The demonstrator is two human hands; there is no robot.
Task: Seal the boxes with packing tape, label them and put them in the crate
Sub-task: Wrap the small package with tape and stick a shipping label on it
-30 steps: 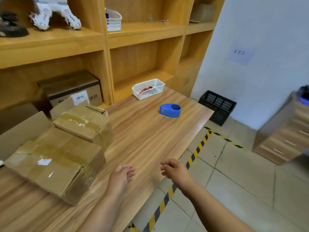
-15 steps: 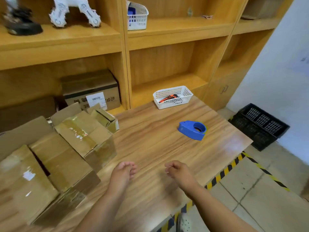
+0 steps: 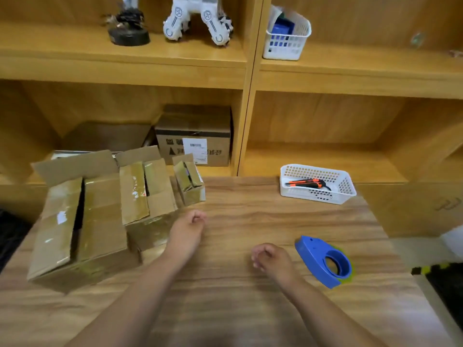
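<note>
Three cardboard boxes are seen in a row at the left of the wooden table (image 3: 238, 309), each touching or nearly touching its neighbour. The large box (image 3: 100, 221) is placed farthest left: its two top flaps are folded down with a dark gap left between them, a rear flap is raised, and its worn brown surface is covered with glossy old tape and white scraps of torn labels. Just to its right the medium box (image 3: 135, 194) is found, likewise unsealed, with a slit between its flaps. The small box (image 3: 190, 181) is set behind and to the right of it, its flaps half raised.

The left hand (image 3: 186, 232) is held over the table just beside the medium box, its fingers loosely curled with nothing in them. The right hand (image 3: 271, 259) is held nearer the table's middle, also loosely curled and holding nothing. Just to its right the blue tape dispenser (image 3: 325, 261) is laid on the table, untouched. Behind it, at the table's far edge, an orange-and-black utility knife (image 3: 304, 183) is kept in a white basket (image 3: 348, 190).
</note>
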